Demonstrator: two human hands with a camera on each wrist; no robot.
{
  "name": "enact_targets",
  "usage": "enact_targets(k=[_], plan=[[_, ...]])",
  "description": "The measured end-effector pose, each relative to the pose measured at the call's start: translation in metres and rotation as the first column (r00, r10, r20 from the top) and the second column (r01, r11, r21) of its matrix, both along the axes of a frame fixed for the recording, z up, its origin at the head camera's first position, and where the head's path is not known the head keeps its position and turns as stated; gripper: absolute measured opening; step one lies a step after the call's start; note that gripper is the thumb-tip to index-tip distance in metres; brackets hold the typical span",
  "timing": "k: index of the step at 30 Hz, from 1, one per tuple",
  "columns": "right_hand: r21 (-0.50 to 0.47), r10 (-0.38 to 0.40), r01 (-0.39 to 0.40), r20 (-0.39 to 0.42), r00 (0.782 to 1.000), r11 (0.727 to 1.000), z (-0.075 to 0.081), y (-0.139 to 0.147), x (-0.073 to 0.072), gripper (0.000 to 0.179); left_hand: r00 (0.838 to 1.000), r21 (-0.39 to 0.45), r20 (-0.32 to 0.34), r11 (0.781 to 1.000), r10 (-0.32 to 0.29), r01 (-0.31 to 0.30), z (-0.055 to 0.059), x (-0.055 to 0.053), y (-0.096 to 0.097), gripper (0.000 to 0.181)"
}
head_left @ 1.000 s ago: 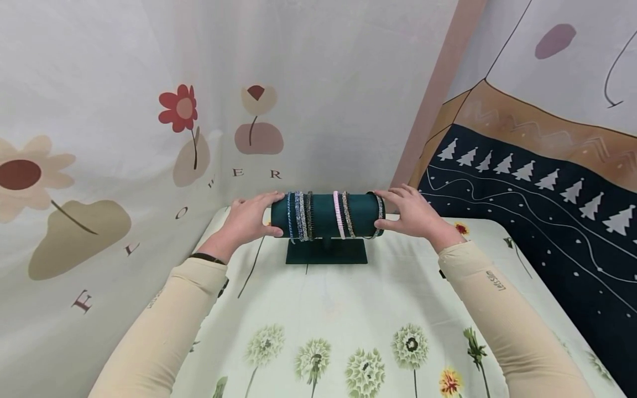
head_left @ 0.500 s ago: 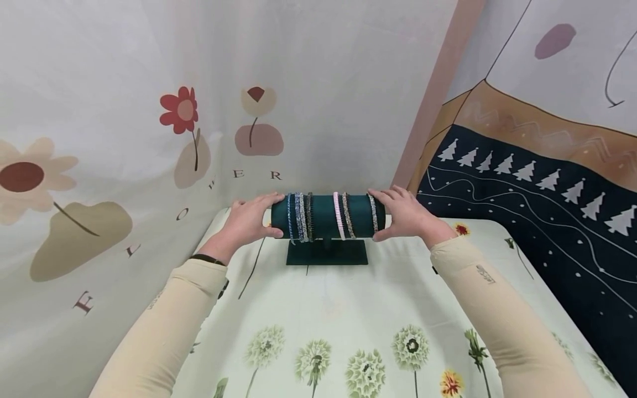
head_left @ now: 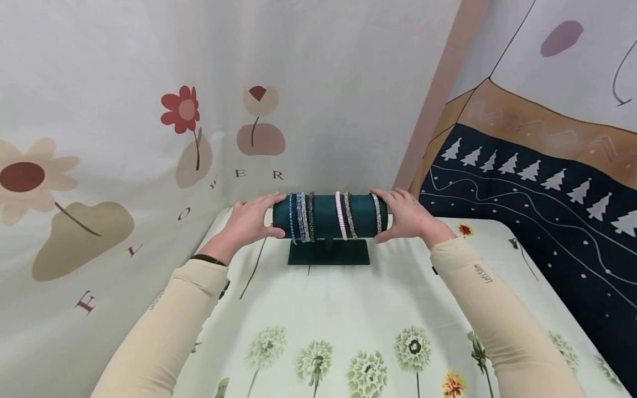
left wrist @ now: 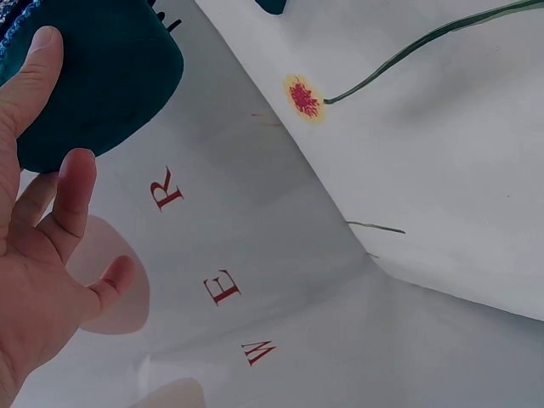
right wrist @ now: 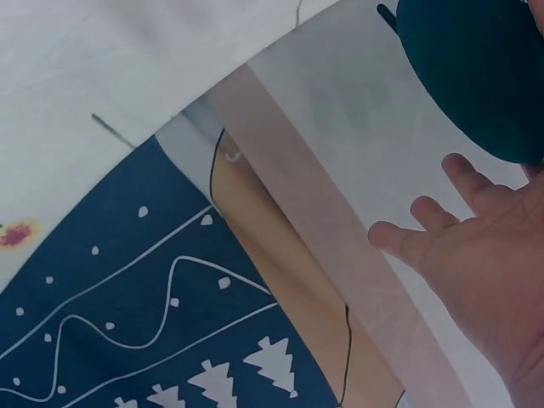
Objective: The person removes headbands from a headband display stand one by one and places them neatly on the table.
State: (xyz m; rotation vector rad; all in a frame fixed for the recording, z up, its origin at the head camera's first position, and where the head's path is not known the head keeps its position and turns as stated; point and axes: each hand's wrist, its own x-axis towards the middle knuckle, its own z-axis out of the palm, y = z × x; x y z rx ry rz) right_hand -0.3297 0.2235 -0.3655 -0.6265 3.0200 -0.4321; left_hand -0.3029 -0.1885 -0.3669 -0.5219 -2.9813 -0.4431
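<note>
A dark green bracelet display stand (head_left: 325,216), a padded horizontal roll on a flat base (head_left: 328,252), stands on the table. My left hand (head_left: 247,221) grips the roll's left end, thumb in front and fingers behind. In the left wrist view, the thumb (left wrist: 38,81) lies across the roll. My right hand (head_left: 405,215) grips the right end, its fingertips and thumb beside a silvery bracelet (head_left: 378,213). In the right wrist view, spread fingers (right wrist: 467,183) show below the roll's end. A pink bracelet (head_left: 340,215), a bronze-toned one (head_left: 350,215) and several blue and grey bracelets (head_left: 302,216) encircle the roll.
The light tablecloth (head_left: 338,304) has printed dandelions and flowers. A pale curtain (head_left: 328,99) with printed flowers and letters hangs behind and left. At the right hangs a dark blue cloth (head_left: 497,215) with white trees.
My right hand has shifted left with the silvery bracelet, which now sits farther in from the roll's right end. The left hand stays at the left end.
</note>
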Motion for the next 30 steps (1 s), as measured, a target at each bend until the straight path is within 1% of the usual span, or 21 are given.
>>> enact_targets(k=[5, 14, 20, 25, 30], plan=[[-0.005, 0.003, -0.004, -0.019, 1.0, 1.0, 0.002, 0.005, 0.001, 0.127, 1.0, -0.005, -0.007, 1.0, -0.01, 0.01, 0.0, 0.0, -0.001, 0.098], [-0.021, -0.03, 0.031, 0.031, 0.999, 0.999, -0.001, 0.011, -0.002, 0.129, 1.0, -0.006, 0.0, 1.0, -0.01, 0.01, -0.002, 0.0, -0.001, 0.099], [-0.049, -0.062, 0.065, 0.058, 0.996, 0.997, -0.002, 0.015, -0.001, 0.127, 1.0, 0.004, 0.004, 1.0, -0.011, 0.011, -0.003, 0.0, -0.001, 0.099], [-0.088, -0.088, 0.097, 0.098, 0.991, 0.991, -0.01, 0.023, 0.001, 0.126, 1.0, 0.006, 0.0, 1.0, -0.008, 0.008, -0.004, -0.002, -0.001, 0.098], [-0.164, -0.109, 0.138, 0.177, 0.978, 0.977, -0.024, 0.034, 0.005, 0.126, 1.0, 0.009, 0.007, 1.0, 0.001, -0.002, -0.004, -0.001, -0.001, 0.098]])
